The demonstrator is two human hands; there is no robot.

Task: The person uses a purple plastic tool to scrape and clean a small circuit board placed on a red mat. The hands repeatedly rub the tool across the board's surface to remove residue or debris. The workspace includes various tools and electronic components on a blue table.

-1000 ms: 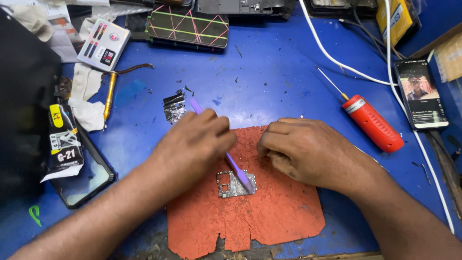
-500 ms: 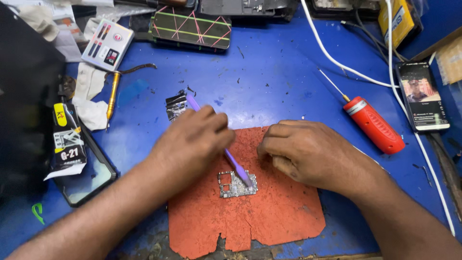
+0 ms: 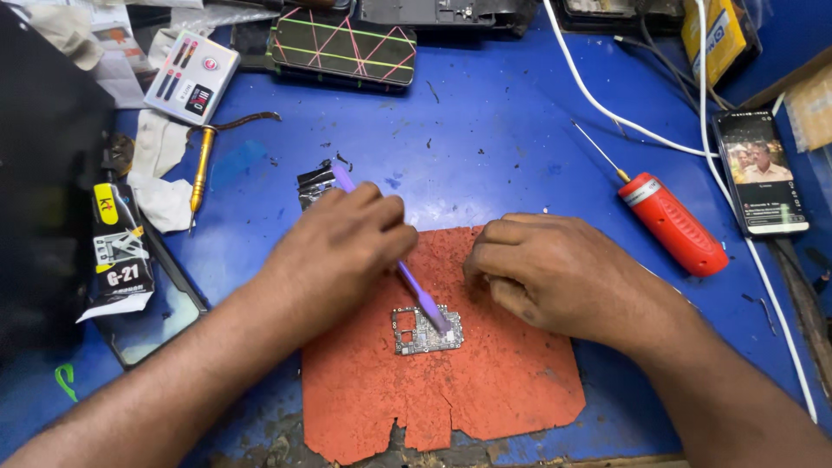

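My left hand (image 3: 342,251), centre of the frame, fingers clamped on a purple pry tool (image 3: 416,290); its flat tip rests on the small circuit board (image 3: 425,329). Board lies lower centre on the worn orange mat (image 3: 503,381), on the blue surface (image 3: 485,139). My right hand (image 3: 546,273), fingers curled together and holding nothing I can see, rests on the mat just right of the board. Red electric screwdriver (image 3: 672,221) at right; crumpled foil (image 3: 314,184) above my left hand.
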